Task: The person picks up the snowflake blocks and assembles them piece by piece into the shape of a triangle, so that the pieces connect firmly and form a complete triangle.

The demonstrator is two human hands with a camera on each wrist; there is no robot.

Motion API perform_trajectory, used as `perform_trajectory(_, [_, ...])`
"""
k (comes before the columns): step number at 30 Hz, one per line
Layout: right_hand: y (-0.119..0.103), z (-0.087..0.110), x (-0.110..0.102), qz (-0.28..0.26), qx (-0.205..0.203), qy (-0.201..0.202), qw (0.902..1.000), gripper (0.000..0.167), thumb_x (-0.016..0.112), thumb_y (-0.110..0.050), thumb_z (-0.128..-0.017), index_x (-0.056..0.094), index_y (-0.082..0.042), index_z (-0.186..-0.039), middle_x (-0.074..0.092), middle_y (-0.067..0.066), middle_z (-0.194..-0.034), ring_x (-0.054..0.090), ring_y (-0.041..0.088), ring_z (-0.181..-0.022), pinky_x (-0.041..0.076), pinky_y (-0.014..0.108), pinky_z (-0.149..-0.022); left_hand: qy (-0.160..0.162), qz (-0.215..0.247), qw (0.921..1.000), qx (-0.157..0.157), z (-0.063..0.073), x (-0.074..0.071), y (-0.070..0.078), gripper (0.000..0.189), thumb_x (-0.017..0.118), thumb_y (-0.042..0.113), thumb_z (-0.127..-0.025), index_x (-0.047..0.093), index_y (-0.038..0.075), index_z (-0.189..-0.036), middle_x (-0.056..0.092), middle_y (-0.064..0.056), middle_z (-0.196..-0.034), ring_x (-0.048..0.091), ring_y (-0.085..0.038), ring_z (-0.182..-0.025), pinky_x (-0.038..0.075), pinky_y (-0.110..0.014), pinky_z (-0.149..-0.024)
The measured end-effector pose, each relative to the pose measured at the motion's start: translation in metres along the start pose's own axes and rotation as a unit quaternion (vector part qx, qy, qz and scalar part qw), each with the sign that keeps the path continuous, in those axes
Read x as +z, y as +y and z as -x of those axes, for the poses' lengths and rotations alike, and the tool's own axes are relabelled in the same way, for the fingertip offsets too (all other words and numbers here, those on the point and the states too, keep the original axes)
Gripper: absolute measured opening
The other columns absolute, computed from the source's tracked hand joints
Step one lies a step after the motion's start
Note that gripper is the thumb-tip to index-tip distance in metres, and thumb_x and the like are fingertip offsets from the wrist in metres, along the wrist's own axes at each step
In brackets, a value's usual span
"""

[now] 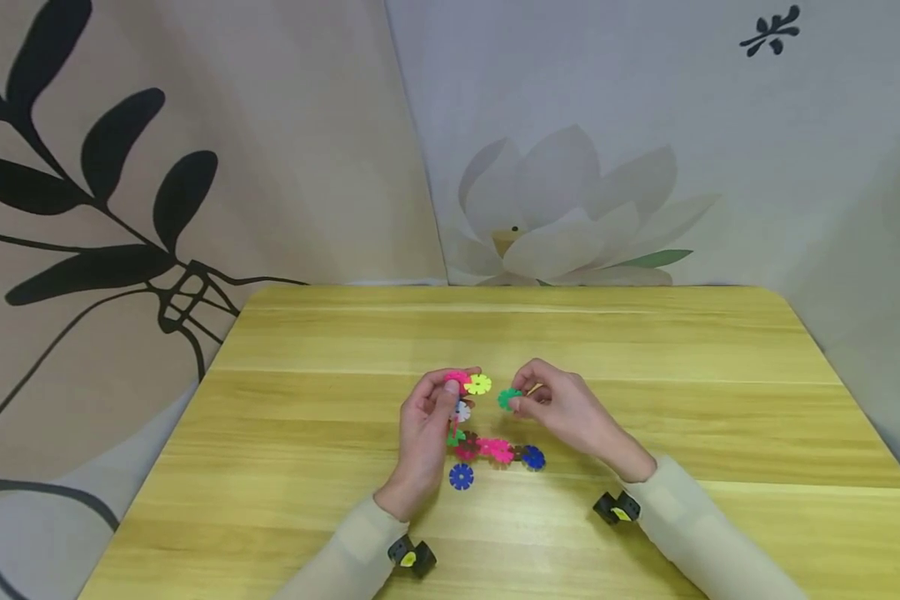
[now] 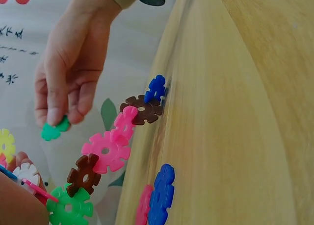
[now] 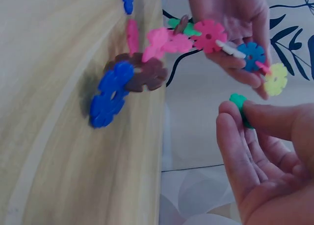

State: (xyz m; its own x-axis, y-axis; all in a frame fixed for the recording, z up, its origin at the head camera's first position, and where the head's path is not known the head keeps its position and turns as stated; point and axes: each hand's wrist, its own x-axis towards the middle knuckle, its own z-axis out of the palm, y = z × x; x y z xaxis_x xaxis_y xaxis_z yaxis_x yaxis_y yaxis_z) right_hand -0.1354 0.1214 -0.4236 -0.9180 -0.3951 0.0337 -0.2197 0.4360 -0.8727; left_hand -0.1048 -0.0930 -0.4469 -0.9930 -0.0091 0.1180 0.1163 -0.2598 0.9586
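One loose blue disc (image 1: 461, 477) lies nearest the person on the tabletop (image 1: 682, 392), at about 5 o'clock from the left hand (image 1: 422, 433); a loose pink disc (image 2: 143, 204) sits just beside it. Slightly farther out runs a chain of flower-shaped discs (image 1: 501, 452), its dark blue end disc (image 1: 534, 457) reaching between 3 and 4 o'clock from that hand. Whether this trailing end touches the wood, I cannot tell.

The left fingers grasp the chain near its far end, where a yellow disc (image 1: 478, 384) sticks out toward 3 o'clock. Between 3 and 4 o'clock from the yellow one, and apart from it, the right hand (image 1: 570, 408) pinches a green disc (image 1: 509, 399) between thumb and fingers.

The step in hand appears to be lengthening the chain by one more piece. The next move would call for bringing the green disc toward 9 o'clock, lining its slot up with one on the yellow rim and pressing, while the left fingers steady the joint.

Wood stretches to both sides, toward 9 and 3 o'clock, so the arms have ample room. Farthest off, the tabletop's back edge at 12 o'clock runs along the patterned wall (image 1: 315, 150), well beyond both hands.
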Motion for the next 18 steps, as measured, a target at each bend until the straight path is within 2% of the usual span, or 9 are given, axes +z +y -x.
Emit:
perform_trajectory(3, [-0.005, 0.004, -0.002, -0.003, -0.011, 0.016, 0.9998, 0.014, 0.073, -0.011, -0.097, 0.063, -0.011, -0.107, 0.073, -0.002, -0.094, 0.074, 0.02, -0.087, 0.06, 0.03, -0.074, -0.001, -0.001, 1.0, -0.002, 0.0, 0.002, -0.001, 0.026, 0.055, 0.02, -0.109, 0.061, -0.001, -0.122, 0.071, -0.012, -0.127, 0.067, -0.017, -0.088, 0.05, -0.02, -0.066])
perform_trajectory(7, [-0.011, 0.009, -0.005, -0.015, -0.031, 0.036, 0.9988, 0.015, 0.075, -0.009, -0.096, 0.065, -0.011, -0.107, 0.072, -0.001, -0.092, 0.074, 0.027, -0.085, 0.06, 0.031, -0.073, -0.005, -0.001, 1.0, -0.005, 0.0, 0.004, -0.001, 0.027, 0.054, 0.021, -0.109, 0.061, -0.001, -0.123, 0.071, -0.012, -0.128, 0.066, -0.017, -0.087, 0.047, -0.019, -0.062])
perform_trajectory(9, [-0.014, 0.011, -0.007, -0.021, -0.039, 0.044, 0.998, 0.015, 0.075, -0.008, -0.096, 0.065, -0.01, -0.107, 0.072, 0.0, -0.092, 0.074, 0.027, -0.083, 0.061, 0.031, -0.072, -0.008, -0.001, 1.0, -0.004, 0.0, 0.005, -0.002, 0.028, 0.054, 0.022, -0.109, 0.06, -0.002, -0.124, 0.071, -0.013, -0.129, 0.066, -0.019, -0.089, 0.049, -0.02, -0.065])
perform_trajectory(11, [-0.017, 0.012, -0.008, -0.024, -0.048, 0.049, 0.9973, 0.015, 0.075, -0.007, -0.095, 0.066, -0.01, -0.108, 0.072, 0.0, -0.092, 0.073, 0.022, -0.081, 0.061, 0.031, -0.072, -0.009, -0.002, 1.0, -0.004, 0.0, 0.006, -0.002, 0.029, 0.054, 0.022, -0.109, 0.06, -0.003, -0.123, 0.07, -0.014, -0.129, 0.066, -0.02, -0.089, 0.05, -0.02, -0.066])
perform_trajectory(14, [-0.02, 0.013, -0.009, -0.018, -0.062, 0.054, 0.9964, 0.015, 0.075, -0.007, -0.095, 0.067, -0.009, -0.109, 0.072, -0.001, -0.093, 0.072, 0.014, -0.079, 0.061, 0.03, -0.072, -0.015, -0.004, 0.9999, 0.001, 0.0, 0.008, -0.001, 0.029, 0.054, 0.022, -0.109, 0.06, -0.003, -0.124, 0.07, -0.015, -0.129, 0.066, -0.022, -0.092, 0.054, -0.022, -0.074])
perform_trajectory(18, [-0.022, 0.013, -0.01, -0.004, -0.077, 0.06, 0.9952, 0.015, 0.075, -0.007, -0.095, 0.068, -0.01, -0.109, 0.072, -0.003, -0.092, 0.07, 0.011, -0.078, 0.06, 0.028, -0.07, -0.018, -0.014, 0.9997, 0.003, 0.001, 0.009, -0.001, 0.03, 0.055, 0.024, -0.109, 0.06, -0.001, -0.124, 0.07, -0.013, -0.128, 0.067, -0.021, -0.091, 0.051, -0.021, -0.069])
